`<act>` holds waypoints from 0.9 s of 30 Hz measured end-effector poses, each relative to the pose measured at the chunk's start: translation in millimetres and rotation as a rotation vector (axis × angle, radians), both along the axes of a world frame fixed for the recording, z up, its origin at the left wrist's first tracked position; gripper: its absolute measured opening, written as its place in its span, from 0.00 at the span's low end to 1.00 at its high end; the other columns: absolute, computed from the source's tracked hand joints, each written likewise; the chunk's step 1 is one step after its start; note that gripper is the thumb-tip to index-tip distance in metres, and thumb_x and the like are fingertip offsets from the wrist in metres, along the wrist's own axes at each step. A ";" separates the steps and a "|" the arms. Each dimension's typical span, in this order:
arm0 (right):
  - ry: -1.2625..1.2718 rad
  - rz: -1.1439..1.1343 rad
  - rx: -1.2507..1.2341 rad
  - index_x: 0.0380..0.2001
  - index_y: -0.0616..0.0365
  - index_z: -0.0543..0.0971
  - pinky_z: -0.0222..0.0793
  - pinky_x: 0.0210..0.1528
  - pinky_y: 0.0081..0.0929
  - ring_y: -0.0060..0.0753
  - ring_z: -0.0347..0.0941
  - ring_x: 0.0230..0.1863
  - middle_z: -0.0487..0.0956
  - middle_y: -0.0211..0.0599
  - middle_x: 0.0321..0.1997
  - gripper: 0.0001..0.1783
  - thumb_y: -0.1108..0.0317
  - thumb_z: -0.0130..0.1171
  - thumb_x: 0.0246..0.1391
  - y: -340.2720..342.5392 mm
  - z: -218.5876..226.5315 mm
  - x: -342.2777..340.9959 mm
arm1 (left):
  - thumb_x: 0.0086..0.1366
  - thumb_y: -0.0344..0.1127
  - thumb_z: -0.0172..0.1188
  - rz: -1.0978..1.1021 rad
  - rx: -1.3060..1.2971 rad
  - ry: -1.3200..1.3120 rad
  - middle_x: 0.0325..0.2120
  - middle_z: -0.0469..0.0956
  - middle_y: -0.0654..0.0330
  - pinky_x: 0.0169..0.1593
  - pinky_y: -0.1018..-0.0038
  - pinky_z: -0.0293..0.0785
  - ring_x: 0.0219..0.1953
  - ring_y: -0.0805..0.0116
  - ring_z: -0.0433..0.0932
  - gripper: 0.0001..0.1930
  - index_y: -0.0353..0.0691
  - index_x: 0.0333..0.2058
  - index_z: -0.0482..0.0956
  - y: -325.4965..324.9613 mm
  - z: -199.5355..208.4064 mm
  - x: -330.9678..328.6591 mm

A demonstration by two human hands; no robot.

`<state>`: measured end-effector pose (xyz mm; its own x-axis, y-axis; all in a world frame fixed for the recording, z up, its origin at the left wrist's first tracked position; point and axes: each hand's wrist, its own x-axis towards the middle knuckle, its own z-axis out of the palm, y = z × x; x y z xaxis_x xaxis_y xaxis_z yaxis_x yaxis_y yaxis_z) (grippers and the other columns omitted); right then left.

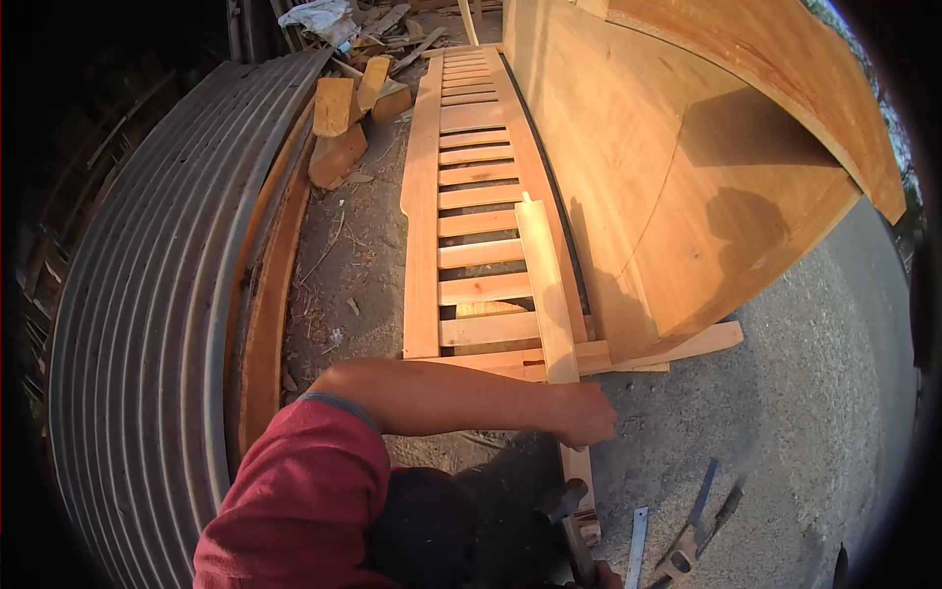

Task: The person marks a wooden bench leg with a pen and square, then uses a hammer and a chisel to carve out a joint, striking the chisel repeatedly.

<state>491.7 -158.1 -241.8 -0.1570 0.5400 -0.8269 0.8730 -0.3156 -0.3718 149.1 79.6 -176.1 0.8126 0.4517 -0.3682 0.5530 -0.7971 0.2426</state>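
Observation:
A long, narrow wooden board (546,285) lies over the right side of a slatted wooden frame (422,236), its near end reaching toward me. My left hand (586,414) crosses from the left and is closed around this board near its close end. Low in the view, my right hand (607,577) shows only in part at the bottom edge. It is closed on the handle of a hammer (563,503), whose head is beside the board's near end. What lies beneath the left fingers is hidden.
A large wooden panel (648,177) stands along the frame's right side. On the ground at the lower right lie a handsaw (684,552) and a flat metal strip (638,542). Corrugated sheeting (167,255) lines the left, with wood blocks (337,106) beyond.

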 end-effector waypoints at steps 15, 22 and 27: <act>0.022 -0.501 0.753 0.59 0.62 0.74 0.73 0.50 0.39 0.47 0.80 0.47 0.82 0.52 0.46 0.29 0.66 0.64 0.52 130.7 -68.8 32.0 | 0.58 0.39 0.63 -0.407 -0.205 -0.413 0.40 0.79 0.54 0.49 0.55 0.75 0.48 0.51 0.80 0.13 0.41 0.41 0.80 -24.1 -87.0 95.2; 0.209 -0.136 0.063 0.53 0.54 0.80 0.75 0.50 0.38 0.45 0.81 0.47 0.85 0.44 0.44 0.20 0.57 0.61 0.61 -2.0 123.3 12.1 | 0.60 0.37 0.67 -0.299 -0.566 -0.384 0.46 0.79 0.53 0.53 0.60 0.74 0.49 0.53 0.79 0.21 0.40 0.52 0.80 22.6 -67.5 77.5; -0.029 -0.431 0.090 0.54 0.53 0.78 0.75 0.50 0.41 0.48 0.81 0.46 0.85 0.46 0.41 0.23 0.53 0.61 0.60 -71.4 96.6 70.6 | 0.58 0.36 0.70 -0.109 -0.715 -0.317 0.46 0.80 0.55 0.52 0.63 0.75 0.48 0.58 0.80 0.23 0.41 0.53 0.80 2.1 -56.1 58.2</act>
<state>562.3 -229.4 -145.2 0.1212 0.6209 -0.7745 0.6791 -0.6209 -0.3915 207.2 81.7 -232.2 0.9533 0.1046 -0.2833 0.3001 -0.4335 0.8497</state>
